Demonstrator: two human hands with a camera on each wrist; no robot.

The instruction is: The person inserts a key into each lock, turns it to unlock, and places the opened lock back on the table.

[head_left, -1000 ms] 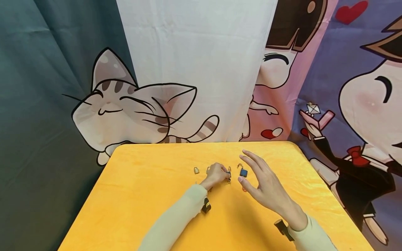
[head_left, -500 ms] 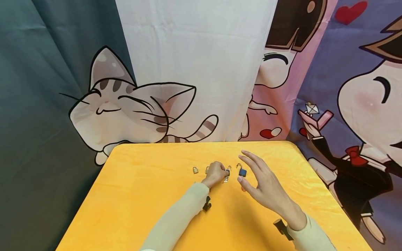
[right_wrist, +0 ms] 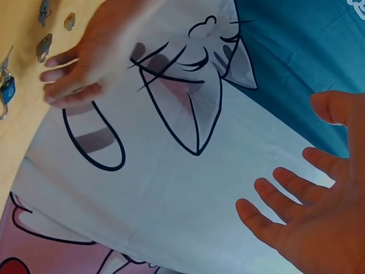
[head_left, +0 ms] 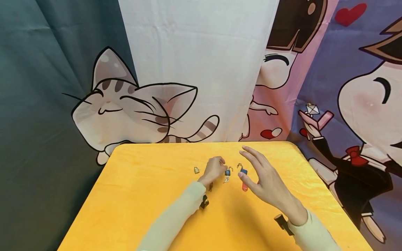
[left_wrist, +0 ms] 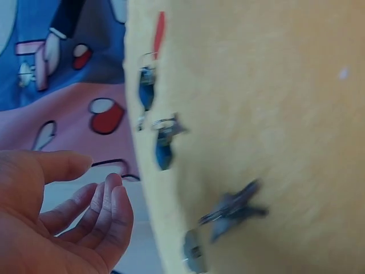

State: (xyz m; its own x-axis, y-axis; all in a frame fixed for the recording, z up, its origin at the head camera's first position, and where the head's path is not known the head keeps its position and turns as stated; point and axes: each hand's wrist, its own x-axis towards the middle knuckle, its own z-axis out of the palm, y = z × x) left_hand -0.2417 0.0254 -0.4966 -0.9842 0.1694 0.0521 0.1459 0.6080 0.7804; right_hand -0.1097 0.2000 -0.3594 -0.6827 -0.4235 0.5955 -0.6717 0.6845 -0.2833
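Note:
My left hand (head_left: 215, 168) hovers just left of a blue padlock (head_left: 227, 172) with its shackle swung open and small keys (head_left: 226, 179) below it. Its fingers are loosely curved, and nothing lies between them in the left wrist view. My right hand (head_left: 268, 186) is held above the cloth, fingers spread, in front of a second blue padlock (head_left: 243, 171). That one also has a raised shackle, and a red tag (head_left: 244, 186) trails toward me. Another padlock (left_wrist: 194, 251) with dark keys (left_wrist: 235, 206) lies under my left hand, its body hidden in the head view.
A small brass padlock (head_left: 196, 170) sits at the left end of the row. The yellow cloth (head_left: 150, 174) covers the table, whose far edge meets a hanging curtain (head_left: 201, 69) printed with cartoon figures.
My left hand has let go of the blue padlock with keys and lifted slightly up and left. That padlock now lies uncovered. My right hand has hardly moved.

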